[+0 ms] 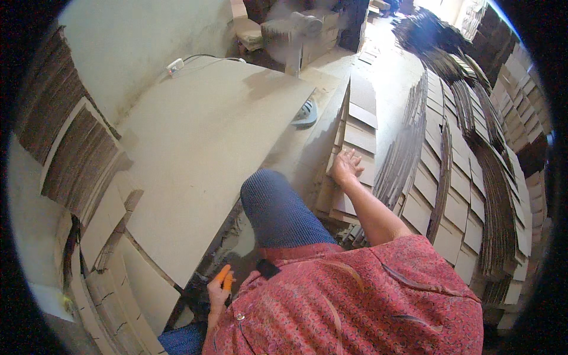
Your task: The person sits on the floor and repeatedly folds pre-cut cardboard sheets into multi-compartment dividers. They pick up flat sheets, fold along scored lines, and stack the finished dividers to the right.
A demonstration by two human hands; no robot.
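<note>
My right hand (347, 167) reaches forward with its fingers apart and lies on a leaning row of overlapping grey-brown cardboard sheets (359, 137). Low on the left, my left hand (219, 288) hangs beside my body, near the edge of a large pale board (195, 171). Bright orange covers (223, 277) appear to sit on two of its fingers, which are loosely bent and a little apart. Between those fingers I see nothing held. The undersides of both hands are hidden.
More rows of fanned cardboard (449, 189) fill the right side. Stacked cardboard (77, 160) leans by the wall on the left. A grey-blue plastic object (306, 114) shows beyond the board's far corner. A white power socket (175, 67) with a cable lies at the board's back edge.
</note>
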